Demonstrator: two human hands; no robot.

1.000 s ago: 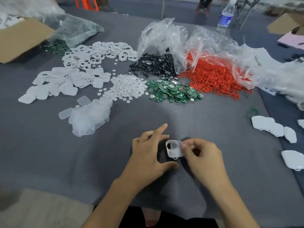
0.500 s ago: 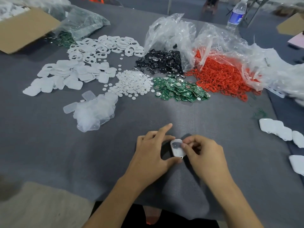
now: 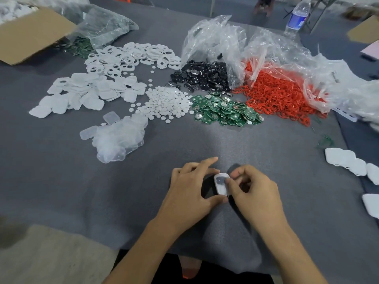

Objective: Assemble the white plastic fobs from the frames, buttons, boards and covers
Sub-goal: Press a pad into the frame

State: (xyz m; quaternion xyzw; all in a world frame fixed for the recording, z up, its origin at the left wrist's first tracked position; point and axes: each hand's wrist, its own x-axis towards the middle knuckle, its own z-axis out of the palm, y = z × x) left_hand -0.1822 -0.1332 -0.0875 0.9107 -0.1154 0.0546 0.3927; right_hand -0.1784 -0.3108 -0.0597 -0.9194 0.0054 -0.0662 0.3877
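A small white fob (image 3: 221, 185) with a dark oval opening sits between my two hands just above the grey table (image 3: 61, 181). My left hand (image 3: 190, 193) holds it with thumb below and fingers behind, index finger pointing away. My right hand (image 3: 254, 191) pinches its right edge, thumb on the face. Farther back lie piles of white frames (image 3: 131, 58), white covers (image 3: 86, 93), white round buttons (image 3: 166, 103), green boards (image 3: 223, 111) and clear plastic pieces (image 3: 117, 138).
Black parts (image 3: 203, 76) and red rings (image 3: 276, 93) spill from clear bags at the back. Finished white fobs (image 3: 348, 160) line the right edge. A cardboard box (image 3: 30, 31) stands at the back left, a water bottle (image 3: 297, 15) at the back right.
The fob has stayed between both hands and turned slightly. My right thumb has slid onto its face. The camera has shifted a little.
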